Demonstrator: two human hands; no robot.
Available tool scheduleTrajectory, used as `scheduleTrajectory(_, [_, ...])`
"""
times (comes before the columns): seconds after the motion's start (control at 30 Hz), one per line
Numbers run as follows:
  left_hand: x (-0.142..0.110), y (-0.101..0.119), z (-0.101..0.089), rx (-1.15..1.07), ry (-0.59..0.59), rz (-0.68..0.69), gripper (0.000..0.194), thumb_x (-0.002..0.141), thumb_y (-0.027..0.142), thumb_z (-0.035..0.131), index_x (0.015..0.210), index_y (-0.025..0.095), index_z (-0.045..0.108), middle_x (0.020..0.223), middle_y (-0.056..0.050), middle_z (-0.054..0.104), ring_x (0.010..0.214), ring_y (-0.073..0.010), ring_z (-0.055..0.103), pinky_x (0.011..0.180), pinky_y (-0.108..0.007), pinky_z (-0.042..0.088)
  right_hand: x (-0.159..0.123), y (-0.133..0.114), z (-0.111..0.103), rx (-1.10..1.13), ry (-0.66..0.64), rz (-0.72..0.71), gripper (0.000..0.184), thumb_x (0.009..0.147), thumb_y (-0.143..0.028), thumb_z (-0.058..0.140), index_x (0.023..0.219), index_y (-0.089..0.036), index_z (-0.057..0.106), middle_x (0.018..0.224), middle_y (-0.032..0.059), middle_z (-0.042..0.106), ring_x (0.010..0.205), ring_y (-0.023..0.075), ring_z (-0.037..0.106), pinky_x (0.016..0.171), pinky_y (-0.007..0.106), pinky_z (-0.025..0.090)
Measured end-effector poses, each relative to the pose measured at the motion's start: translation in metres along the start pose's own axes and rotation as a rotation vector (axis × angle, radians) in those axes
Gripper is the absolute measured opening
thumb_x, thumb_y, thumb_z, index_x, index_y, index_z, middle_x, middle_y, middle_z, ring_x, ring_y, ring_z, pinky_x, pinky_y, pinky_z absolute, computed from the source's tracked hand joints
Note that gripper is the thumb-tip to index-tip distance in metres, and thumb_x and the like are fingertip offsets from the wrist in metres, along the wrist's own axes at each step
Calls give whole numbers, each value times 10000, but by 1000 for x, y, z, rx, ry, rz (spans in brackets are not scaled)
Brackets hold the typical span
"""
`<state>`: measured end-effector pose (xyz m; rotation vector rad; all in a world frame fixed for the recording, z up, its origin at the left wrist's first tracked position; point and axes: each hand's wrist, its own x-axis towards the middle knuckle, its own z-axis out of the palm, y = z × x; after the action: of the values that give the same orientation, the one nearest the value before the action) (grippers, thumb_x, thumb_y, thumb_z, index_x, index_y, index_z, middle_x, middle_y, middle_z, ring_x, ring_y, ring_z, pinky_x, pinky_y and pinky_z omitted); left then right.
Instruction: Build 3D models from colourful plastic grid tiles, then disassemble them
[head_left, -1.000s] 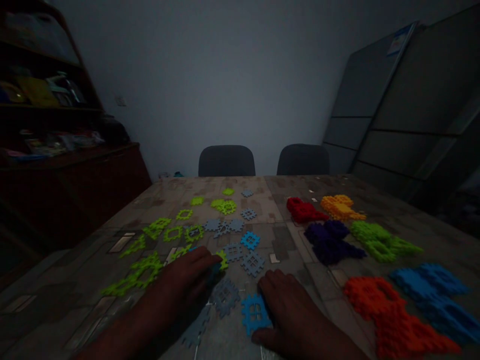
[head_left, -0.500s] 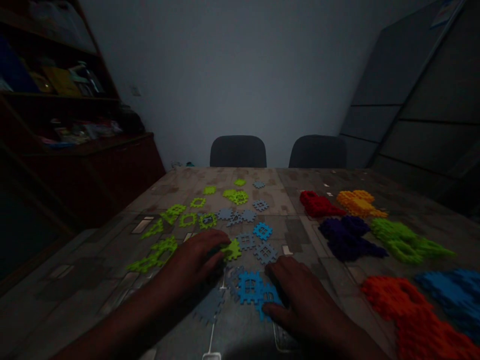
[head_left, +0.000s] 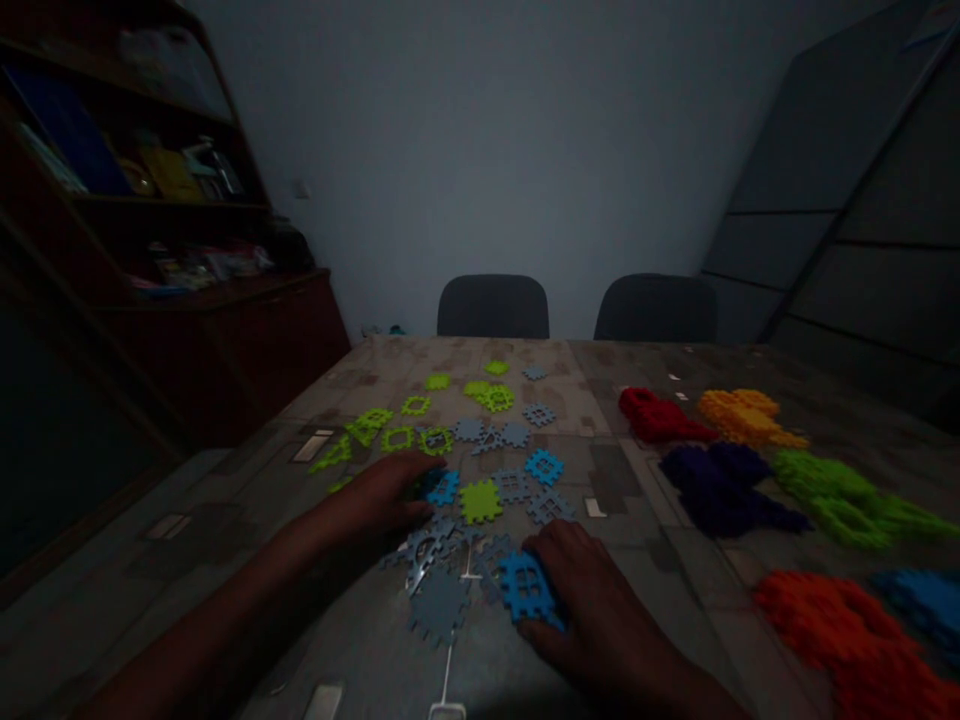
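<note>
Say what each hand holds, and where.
Right hand: fingers on the right edge of a blue plastic tile, grip unclear. Left hand: nothing visibly held.

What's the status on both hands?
Left hand at a blue waffle block. Right hand on a second blue waffle block. Grey waffle blocks between hands.

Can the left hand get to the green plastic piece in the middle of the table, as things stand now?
Probably yes. The left hand lies close to the green piece. Only a small blue piece sits between them, and it lies flat, so the hand could likely pass over it.
</note>
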<state>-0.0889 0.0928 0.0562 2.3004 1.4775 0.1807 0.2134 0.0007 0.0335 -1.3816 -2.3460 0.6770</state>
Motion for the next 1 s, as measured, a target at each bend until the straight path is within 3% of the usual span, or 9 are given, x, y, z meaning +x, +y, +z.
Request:
scheduleTrajectory(0.2, [4,-5,9,7,37,42,529,832,296,610,1348,197,550,1407,-105,569,1299,-279,510,1132,-426,359,-11,21,-51,80,-79,53,500,719,-150,637,1208,-219,559,1258,88,545,1163,272,502,955,390,433])
scheduleTrajectory(0.3, [9,-9,14,12,53,71,506,843,301,597,1332,178,561,1363,-113,597,1266,-280,530,1123,-424,366,-18,28,-62,77,-120,50,544,710,-105,623,1233,-237,554,1329,87,513,1241,282,452,1013,410,392])
scheduleTrajectory(0.5, [11,-5,13,27,79,92,491,835,285,612,1316,191,581,1330,-110,614,1243,-295,542,1098,-416,390,-18,19,-49,118,-219,39,580,683,-52,653,1218,-251,553,1257,46,545,1175,233,490,1000,355,380])
scheduleTrajectory(0.63, [9,1,12,51,85,77,515,831,295,602,1330,167,584,1317,-136,614,1225,-306,555,1076,-423,408,-13,16,-33,-4,-191,71,509,661,-162,774,1133,-211,588,1173,59,574,1086,261,510,931,391,395])
scheduleTrajectory(0.8, [8,3,11,105,112,78,562,839,363,585,1368,173,559,1293,-132,632,1206,-313,575,1038,-415,439,-12,14,-19,-128,-161,76,483,695,-310,827,1100,-186,595,1175,98,583,1093,303,504,966,458,379])
scheduleTrajectory(1.0, [8,0,8,107,213,52,615,847,438,564,1399,170,526,1329,-145,611,1213,-333,568,1043,-470,430,-16,17,-17,-132,-164,68,646,709,-364,845,1266,-191,566,1328,130,546,1227,339,463,1056,487,339])
